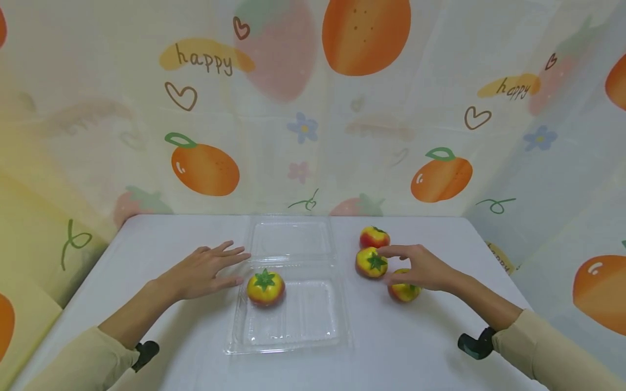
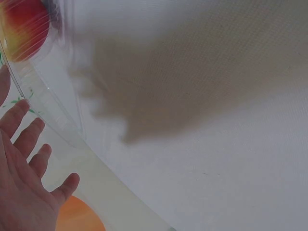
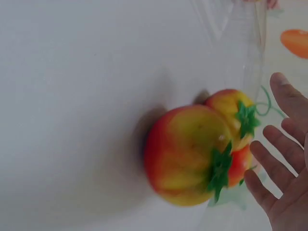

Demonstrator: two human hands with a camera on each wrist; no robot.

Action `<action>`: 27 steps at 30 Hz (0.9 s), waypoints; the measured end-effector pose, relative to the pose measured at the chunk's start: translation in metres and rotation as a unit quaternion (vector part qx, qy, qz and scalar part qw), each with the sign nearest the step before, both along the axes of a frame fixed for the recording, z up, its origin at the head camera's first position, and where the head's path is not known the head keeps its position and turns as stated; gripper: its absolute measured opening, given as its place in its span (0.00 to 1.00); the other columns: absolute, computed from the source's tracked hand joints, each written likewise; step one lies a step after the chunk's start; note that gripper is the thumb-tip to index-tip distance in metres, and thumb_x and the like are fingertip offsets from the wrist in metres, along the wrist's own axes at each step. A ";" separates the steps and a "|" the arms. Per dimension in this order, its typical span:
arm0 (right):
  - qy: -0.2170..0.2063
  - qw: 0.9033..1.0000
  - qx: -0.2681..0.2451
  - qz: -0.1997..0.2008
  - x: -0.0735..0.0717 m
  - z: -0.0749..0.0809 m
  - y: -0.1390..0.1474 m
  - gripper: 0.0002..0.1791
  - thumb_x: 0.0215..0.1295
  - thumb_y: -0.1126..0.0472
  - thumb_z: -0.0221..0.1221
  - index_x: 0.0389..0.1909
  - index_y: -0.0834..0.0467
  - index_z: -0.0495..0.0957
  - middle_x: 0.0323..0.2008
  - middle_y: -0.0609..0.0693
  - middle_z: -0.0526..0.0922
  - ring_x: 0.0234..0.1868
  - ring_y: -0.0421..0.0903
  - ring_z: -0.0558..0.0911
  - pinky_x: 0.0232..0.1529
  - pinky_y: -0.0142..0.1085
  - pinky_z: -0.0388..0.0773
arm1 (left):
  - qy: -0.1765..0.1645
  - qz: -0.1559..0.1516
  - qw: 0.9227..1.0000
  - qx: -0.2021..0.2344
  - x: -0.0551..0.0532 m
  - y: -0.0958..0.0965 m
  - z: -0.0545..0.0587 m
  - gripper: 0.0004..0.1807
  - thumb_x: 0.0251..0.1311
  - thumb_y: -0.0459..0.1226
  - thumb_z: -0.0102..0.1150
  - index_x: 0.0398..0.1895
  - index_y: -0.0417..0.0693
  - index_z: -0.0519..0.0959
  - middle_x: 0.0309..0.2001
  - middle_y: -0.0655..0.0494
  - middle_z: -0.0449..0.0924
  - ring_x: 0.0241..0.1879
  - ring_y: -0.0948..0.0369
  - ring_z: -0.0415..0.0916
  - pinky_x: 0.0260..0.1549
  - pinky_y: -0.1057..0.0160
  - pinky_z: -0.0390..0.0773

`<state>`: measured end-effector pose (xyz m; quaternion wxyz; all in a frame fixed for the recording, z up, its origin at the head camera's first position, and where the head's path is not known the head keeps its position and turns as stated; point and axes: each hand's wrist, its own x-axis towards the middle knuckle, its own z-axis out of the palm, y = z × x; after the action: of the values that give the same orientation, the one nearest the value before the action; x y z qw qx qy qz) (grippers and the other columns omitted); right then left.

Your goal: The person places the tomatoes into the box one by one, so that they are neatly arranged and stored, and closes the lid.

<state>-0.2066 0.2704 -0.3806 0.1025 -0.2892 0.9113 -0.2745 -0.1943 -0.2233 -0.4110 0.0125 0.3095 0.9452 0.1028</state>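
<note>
Beige sleeves [image 1: 562,353] fill the lower left and lower right corners of the head view, each with a black strapped-on device [image 1: 476,346] at its cuff. From the lower left reaches the left hand [image 1: 212,271], released, its fingers spread just beside a clear plastic clamshell box [image 1: 313,312] at lower centre. Its transparent lid [image 1: 293,239] is folded open towards the wall. One round yellow-and-red fruit with a green star-shaped calyx [image 1: 265,290] sits in the upper left part of the base.

Right of centre, the right hand [image 1: 423,269] grasps nothing; in its wrist view the fingers are spread at the right edge. Below it in the head view is a similar yellow fruit [image 1: 406,293], partly covered by the thumb; another yellow fruit [image 1: 369,263] is by the index fingertip, and a redder one [image 1: 374,237] lies behind. Whether the fingertips touch them, I cannot tell. Everything rests on a white table [image 1: 415,347].
</note>
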 end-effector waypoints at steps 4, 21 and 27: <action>0.006 1.000 0.001 -0.022 0.003 -0.005 0.020 0.35 0.58 0.50 0.71 0.65 0.59 0.74 0.59 0.60 0.80 0.60 0.62 0.77 0.54 0.59 0.77 | 0.003 0.001 1.000 -0.004 -0.001 -0.001 -0.002 0.33 0.67 0.58 0.54 0.70 0.53 0.72 0.69 0.50 0.70 0.72 0.41 0.59 0.59 0.34 0.67; -0.066 0.996 -0.061 -0.011 0.007 -0.035 0.072 0.35 0.66 0.56 0.65 0.69 0.67 0.67 0.67 0.66 0.70 0.67 0.67 0.69 0.60 0.60 0.69 | -0.003 0.001 1.000 0.002 -0.002 0.000 -0.003 0.32 0.68 0.57 0.54 0.70 0.53 0.72 0.69 0.49 0.70 0.72 0.41 0.59 0.59 0.34 0.67; -0.130 0.986 -0.101 0.013 0.008 -0.046 0.075 0.36 0.66 0.61 0.63 0.71 0.68 0.62 0.69 0.69 0.66 0.67 0.68 0.68 0.59 0.49 0.76 | -0.003 0.003 1.000 -0.001 -0.001 -0.001 -0.003 0.32 0.67 0.57 0.54 0.70 0.53 0.72 0.69 0.50 0.70 0.72 0.42 0.59 0.59 0.34 0.67</action>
<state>-0.1987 0.3457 -0.4267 0.1938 -0.2715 0.8541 -0.3990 -0.1954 -0.2239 -0.4143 0.0148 0.3061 0.9463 0.1027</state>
